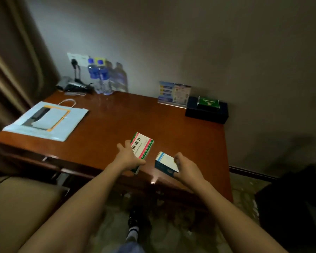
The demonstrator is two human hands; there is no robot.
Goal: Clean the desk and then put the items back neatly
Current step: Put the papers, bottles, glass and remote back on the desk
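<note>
The left hand point(128, 157) holds a white, green and red cardboard box point(142, 146). The right hand point(187, 168) holds a blue and white cardboard box point(165, 162), above the brown wooden desk's point(117, 121) near edge.

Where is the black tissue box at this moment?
In the head view, the black tissue box sits at the desk's far right corner by the wall, just right of the standing sign card.

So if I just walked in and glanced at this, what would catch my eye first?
Most likely the two small boxes held over the near edge of the desk: the left hand grips a white box with green and red bands, and the right hand holds a blue and white box. After that, the pale blue paper bag lying flat at the desk's left end, and the blue-labelled water bottles by the wall.
</note>
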